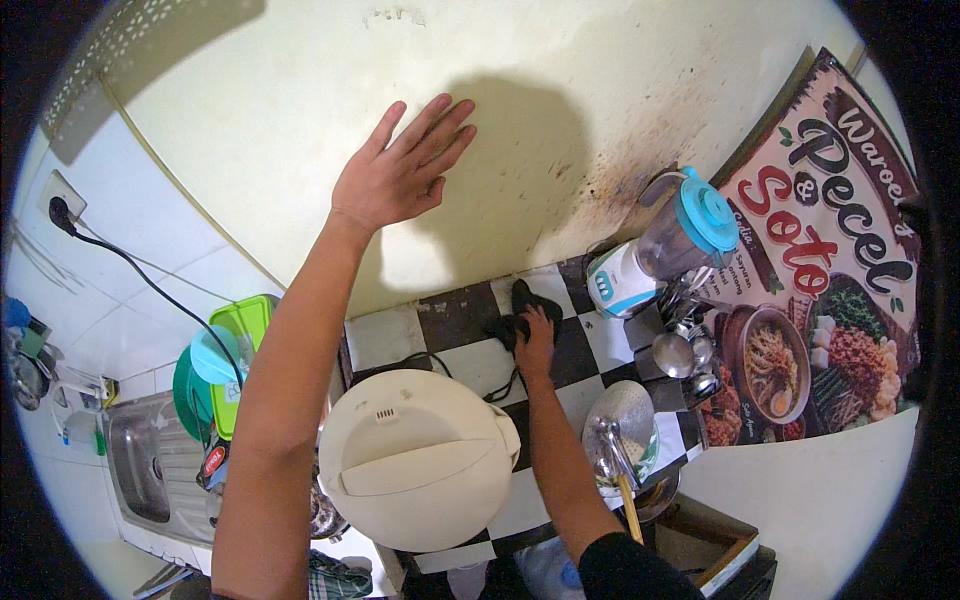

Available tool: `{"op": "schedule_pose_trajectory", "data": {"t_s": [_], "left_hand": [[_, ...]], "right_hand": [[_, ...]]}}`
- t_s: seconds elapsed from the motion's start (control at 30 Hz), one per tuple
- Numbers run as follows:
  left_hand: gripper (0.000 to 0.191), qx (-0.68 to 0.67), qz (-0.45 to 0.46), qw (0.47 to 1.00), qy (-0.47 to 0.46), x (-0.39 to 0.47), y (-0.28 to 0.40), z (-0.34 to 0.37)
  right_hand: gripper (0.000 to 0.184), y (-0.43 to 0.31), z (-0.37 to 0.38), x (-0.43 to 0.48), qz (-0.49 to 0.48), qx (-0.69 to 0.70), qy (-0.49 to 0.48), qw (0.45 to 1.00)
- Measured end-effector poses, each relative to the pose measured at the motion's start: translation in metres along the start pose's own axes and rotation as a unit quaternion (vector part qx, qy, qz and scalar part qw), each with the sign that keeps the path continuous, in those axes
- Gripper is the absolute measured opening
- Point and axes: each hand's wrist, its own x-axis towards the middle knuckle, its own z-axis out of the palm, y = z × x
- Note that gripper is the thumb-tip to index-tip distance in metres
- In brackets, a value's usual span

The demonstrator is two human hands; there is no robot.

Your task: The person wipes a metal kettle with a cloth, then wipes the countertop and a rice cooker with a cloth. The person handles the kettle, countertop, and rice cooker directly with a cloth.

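Observation:
My left hand (405,166) is raised before the cream wall (300,97) with its fingers spread and nothing in it. Whether it touches the wall cannot be told. Lower down and to the right, my right hand (535,341) grips a bunched black cloth (537,298) on the black-and-white checkered tile counter (457,382), close to the wall. Between my forearms stands a round cream rice cooker (420,465), its lid down. A black cord (504,391) runs over the tiles beside my right wrist.
To the right are a blender (637,262) with a blue lid, a holder of metal ladles (675,352), and a perforated skimmer (622,412). A printed food banner (817,247) covers the right wall. At left are a steel sink (142,457), a green tray (229,405) and a plugged-in cord (142,274).

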Motion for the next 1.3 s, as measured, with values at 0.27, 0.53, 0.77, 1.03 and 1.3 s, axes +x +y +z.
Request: {"op": "schedule_pose_trajectory", "data": {"t_s": [0.27,0.53,0.77,1.03,1.3], "left_hand": [[0.075,-0.013,-0.004,1.000,0.021,0.000,0.002,0.001],[0.073,-0.023,0.004,0.999,0.046,-0.001,0.001,0.006],[0.074,-0.025,0.010,0.999,0.047,0.000,0.001,0.006],[0.077,0.053,0.020,0.997,0.049,-0.001,0.000,0.012],[0.077,0.034,0.029,0.998,0.045,-0.001,0.000,0.012]], "right_hand": [[0.070,0.028,-0.028,0.063,0.082,-0.075,0.037,0.993],[0.067,0.048,-0.010,0.101,0.000,0.019,0.009,1.000],[0.037,0.011,0.003,0.077,-0.101,0.122,-0.044,0.986],[0.033,-0.111,-0.041,0.093,-0.200,0.062,-0.123,0.970],[0.053,-0.194,0.082,0.072,-0.532,0.078,-0.354,0.765]]}}
